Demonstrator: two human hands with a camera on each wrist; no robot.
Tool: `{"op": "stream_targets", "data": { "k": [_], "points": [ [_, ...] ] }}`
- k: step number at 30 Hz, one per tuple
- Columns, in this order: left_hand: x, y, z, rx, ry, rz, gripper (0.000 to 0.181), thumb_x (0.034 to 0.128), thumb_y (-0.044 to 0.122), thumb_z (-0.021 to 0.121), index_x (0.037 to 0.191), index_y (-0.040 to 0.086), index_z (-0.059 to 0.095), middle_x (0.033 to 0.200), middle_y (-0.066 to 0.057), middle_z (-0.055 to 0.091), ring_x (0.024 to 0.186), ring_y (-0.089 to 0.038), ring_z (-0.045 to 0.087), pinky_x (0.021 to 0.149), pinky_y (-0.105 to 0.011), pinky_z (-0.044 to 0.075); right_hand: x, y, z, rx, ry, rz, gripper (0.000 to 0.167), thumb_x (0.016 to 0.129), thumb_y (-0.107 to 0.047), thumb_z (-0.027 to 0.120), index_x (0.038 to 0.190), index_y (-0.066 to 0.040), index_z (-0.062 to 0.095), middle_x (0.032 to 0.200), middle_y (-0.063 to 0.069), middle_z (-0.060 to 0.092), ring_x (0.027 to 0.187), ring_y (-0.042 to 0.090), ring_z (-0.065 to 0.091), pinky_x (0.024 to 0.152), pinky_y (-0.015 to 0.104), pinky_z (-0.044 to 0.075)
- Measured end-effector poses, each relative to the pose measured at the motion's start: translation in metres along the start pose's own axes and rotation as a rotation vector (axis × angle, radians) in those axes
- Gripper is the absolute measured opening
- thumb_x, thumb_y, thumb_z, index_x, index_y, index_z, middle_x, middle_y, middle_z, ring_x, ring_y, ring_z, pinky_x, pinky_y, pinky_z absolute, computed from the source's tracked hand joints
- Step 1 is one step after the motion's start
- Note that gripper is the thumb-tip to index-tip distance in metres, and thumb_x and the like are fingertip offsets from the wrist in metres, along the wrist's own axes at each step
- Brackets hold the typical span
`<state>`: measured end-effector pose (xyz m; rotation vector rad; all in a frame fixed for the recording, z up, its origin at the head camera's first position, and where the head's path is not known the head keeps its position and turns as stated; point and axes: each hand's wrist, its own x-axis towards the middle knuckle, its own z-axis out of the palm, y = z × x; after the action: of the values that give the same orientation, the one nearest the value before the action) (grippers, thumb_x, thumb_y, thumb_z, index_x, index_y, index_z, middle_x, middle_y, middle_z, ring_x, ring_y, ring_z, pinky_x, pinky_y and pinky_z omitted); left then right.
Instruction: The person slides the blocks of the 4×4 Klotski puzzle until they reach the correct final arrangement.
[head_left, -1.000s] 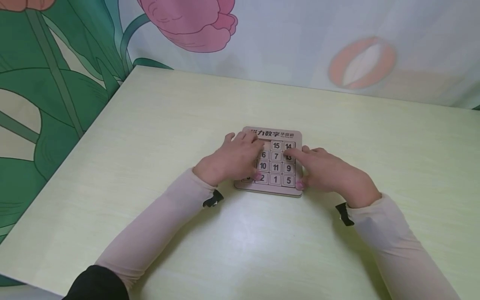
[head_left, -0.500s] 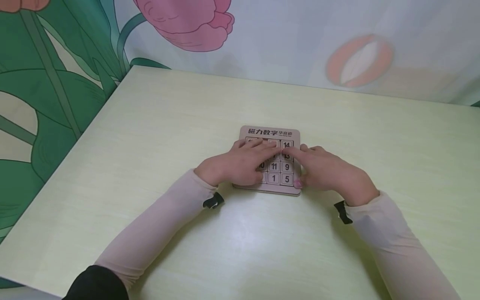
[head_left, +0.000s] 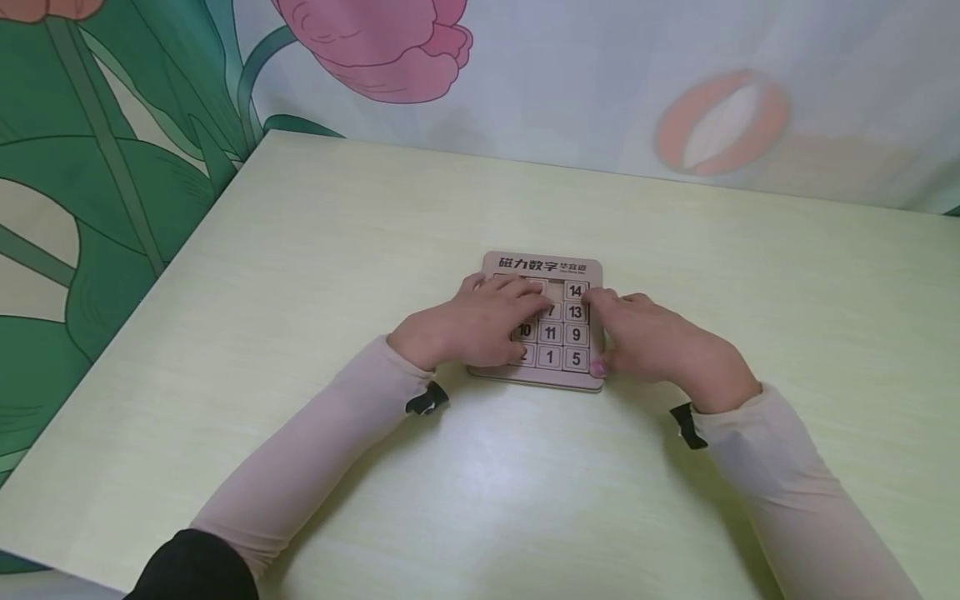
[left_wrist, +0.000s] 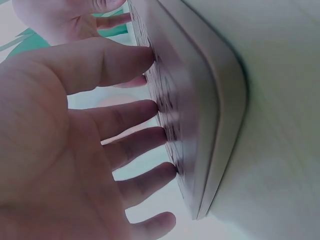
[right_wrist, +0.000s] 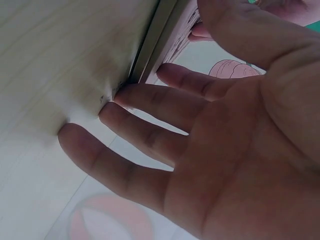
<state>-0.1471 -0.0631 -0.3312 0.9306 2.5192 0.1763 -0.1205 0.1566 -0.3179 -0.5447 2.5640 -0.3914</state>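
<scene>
A sliding number puzzle [head_left: 551, 382] lies flat on the table, its top edge printed with dark lettering. Tiles 14, 13, 9 and 5 show down its right column, and a gap stands left of 14 in the top row. My left hand [head_left: 487, 323] lies over the puzzle's left part, hiding several tiles; in the left wrist view its thumb and most fingertips touch the face, fingers spread. At the right edge is my right hand [head_left: 652, 342], index fingertip beside tile 14 and thumb by the lower right corner. The right wrist view shows its other fingers extended, fingertips at the table and board's side.
The pale table [head_left: 360, 225] spreads around the puzzle. Behind it hangs a backdrop [head_left: 570, 92] with a pink flower and a ring shape; green leaves [head_left: 112, 183] are printed at the left.
My left fingers have reached right over the tiles and drawn back slightly. The top-row gap has shifted one place right, and tile 15 has moved left. My right index finger has drawn back toward the edge.
</scene>
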Motion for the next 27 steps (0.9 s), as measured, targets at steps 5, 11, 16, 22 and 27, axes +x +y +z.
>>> {"op": "stream_targets", "data": {
  "k": [5, 11, 16, 22, 27],
  "points": [
    [-0.0005, -0.0010, -0.0007, 0.020, 0.020, -0.039, 0.069, 0.0965, 0.034, 0.063, 0.158, 0.017, 0.036, 0.158, -0.003, 0.033, 0.147, -0.026, 0.022, 0.117, -0.057, 0.013, -0.0003, -0.0002, 0.0002, 0.004, -0.002, 0.005, 0.081, 0.089, -0.015, 0.079, 0.152, 0.003, 0.030, 0.137, 0.029, 0.054, 0.131, 0.050, 0.042, 0.107, 0.061, 0.035],
    [-0.0014, -0.0012, -0.0021, 0.007, 0.011, -0.035, 0.070, 0.0970, 0.034, 0.063, 0.158, 0.016, 0.034, 0.158, -0.004, 0.033, 0.147, -0.027, 0.022, 0.114, -0.054, 0.023, 0.0001, -0.0009, -0.0001, -0.002, -0.008, 0.010, 0.082, 0.089, -0.015, 0.079, 0.152, 0.003, 0.030, 0.140, 0.029, 0.052, 0.132, 0.050, 0.042, 0.107, 0.061, 0.034],
    [-0.0012, -0.0025, -0.0008, 0.003, 0.012, -0.027, 0.070, 0.0969, 0.033, 0.062, 0.158, 0.016, 0.035, 0.157, -0.004, 0.033, 0.146, -0.027, 0.022, 0.109, -0.052, 0.032, 0.0001, -0.0010, -0.0004, -0.007, -0.013, 0.012, 0.083, 0.088, -0.015, 0.079, 0.153, 0.002, 0.030, 0.143, 0.030, 0.049, 0.133, 0.051, 0.040, 0.108, 0.062, 0.033],
    [-0.0004, -0.0028, 0.0001, -0.002, 0.010, -0.024, 0.071, 0.0969, 0.033, 0.063, 0.159, 0.016, 0.033, 0.157, -0.004, 0.032, 0.146, -0.027, 0.022, 0.109, -0.053, 0.035, 0.0009, -0.0009, -0.0010, -0.033, -0.018, -0.004, 0.084, 0.088, -0.015, 0.079, 0.157, -0.005, 0.032, 0.151, 0.033, 0.036, 0.134, 0.055, 0.036, 0.108, 0.065, 0.031],
    [-0.0003, -0.0025, 0.0001, 0.006, 0.014, -0.024, 0.070, 0.0964, 0.032, 0.063, 0.159, 0.018, 0.034, 0.155, -0.003, 0.034, 0.145, -0.027, 0.023, 0.108, -0.052, 0.036, 0.0011, 0.0004, -0.0006, -0.029, -0.049, 0.001, 0.083, 0.091, -0.014, 0.075, 0.161, -0.013, 0.029, 0.156, 0.038, 0.020, 0.139, 0.055, 0.028, 0.108, 0.068, 0.028]
  ]
}}
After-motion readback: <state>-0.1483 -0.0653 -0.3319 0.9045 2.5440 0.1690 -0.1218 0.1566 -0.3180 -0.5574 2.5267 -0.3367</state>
